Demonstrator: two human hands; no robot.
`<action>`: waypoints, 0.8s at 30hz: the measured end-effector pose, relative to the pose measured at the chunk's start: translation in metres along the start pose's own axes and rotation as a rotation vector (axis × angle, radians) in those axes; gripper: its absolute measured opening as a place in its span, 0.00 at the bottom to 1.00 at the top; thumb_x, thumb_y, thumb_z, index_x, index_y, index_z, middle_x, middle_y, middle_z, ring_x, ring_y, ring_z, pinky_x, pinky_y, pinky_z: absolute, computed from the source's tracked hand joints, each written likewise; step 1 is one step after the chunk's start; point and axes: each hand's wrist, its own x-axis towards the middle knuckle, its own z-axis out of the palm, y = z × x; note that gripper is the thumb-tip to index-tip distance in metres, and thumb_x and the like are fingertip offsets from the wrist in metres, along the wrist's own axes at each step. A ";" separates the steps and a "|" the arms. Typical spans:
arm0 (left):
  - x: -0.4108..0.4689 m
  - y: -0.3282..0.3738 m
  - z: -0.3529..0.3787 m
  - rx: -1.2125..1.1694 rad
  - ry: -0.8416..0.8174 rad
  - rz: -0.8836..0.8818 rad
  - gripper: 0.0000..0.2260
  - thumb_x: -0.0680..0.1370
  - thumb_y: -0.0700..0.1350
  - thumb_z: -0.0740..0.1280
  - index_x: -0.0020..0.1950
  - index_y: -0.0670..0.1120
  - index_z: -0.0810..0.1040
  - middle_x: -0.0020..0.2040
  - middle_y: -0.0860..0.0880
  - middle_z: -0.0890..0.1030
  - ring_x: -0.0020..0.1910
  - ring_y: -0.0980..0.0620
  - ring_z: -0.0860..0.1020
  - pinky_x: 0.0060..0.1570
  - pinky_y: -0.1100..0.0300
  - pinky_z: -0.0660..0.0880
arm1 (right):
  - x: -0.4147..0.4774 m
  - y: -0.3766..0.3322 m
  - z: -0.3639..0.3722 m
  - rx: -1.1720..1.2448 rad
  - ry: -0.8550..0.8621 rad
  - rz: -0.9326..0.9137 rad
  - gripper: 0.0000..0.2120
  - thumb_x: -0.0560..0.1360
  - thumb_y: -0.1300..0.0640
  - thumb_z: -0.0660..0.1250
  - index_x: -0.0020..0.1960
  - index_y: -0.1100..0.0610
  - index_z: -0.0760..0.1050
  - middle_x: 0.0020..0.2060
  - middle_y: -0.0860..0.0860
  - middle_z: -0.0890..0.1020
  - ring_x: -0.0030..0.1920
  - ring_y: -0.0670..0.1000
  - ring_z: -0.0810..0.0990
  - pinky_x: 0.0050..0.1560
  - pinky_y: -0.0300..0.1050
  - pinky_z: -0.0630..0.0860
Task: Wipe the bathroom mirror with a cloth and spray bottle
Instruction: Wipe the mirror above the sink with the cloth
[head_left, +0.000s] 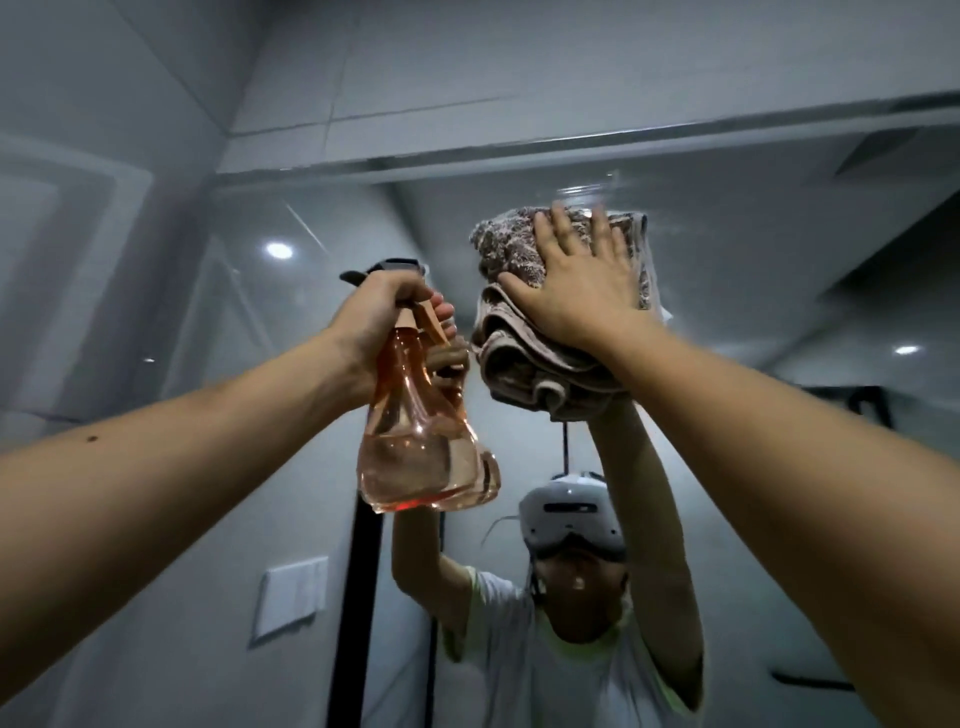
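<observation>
Mirror (727, 249): right hand (576, 291) presses plush folded cloth (519, 338).

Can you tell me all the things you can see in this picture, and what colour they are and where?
mirror: one, glassy, ahead, reaching up to the tiled wall
cloth: one, brownish, folded, pressed on the mirror near its top
spray bottle: one, clear orange, partly full, held up left of the cloth
wall plate: one, white, lower left, seen in the mirror
left hand: one, gripping the spray bottle's neck
right hand: one, flat on the cloth
</observation>
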 end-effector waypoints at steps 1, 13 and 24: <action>0.000 -0.006 0.015 -0.008 -0.014 0.002 0.06 0.74 0.41 0.59 0.41 0.43 0.74 0.35 0.49 0.76 0.35 0.53 0.76 0.30 0.64 0.79 | -0.006 0.021 -0.003 -0.001 0.010 0.020 0.36 0.75 0.33 0.46 0.75 0.50 0.39 0.75 0.48 0.41 0.73 0.58 0.35 0.73 0.54 0.36; -0.001 -0.022 0.071 -0.093 -0.104 -0.011 0.07 0.75 0.41 0.57 0.43 0.43 0.74 0.37 0.49 0.77 0.42 0.51 0.78 0.43 0.55 0.79 | -0.031 0.096 -0.017 0.024 0.018 0.122 0.36 0.71 0.28 0.47 0.74 0.41 0.43 0.75 0.48 0.43 0.72 0.62 0.32 0.67 0.64 0.29; -0.002 -0.001 -0.070 0.042 0.007 -0.036 0.07 0.73 0.42 0.60 0.37 0.44 0.75 0.34 0.49 0.77 0.34 0.52 0.78 0.31 0.63 0.78 | -0.011 -0.034 0.014 -0.043 0.061 -0.022 0.34 0.71 0.27 0.43 0.73 0.38 0.41 0.75 0.47 0.42 0.71 0.65 0.35 0.62 0.69 0.28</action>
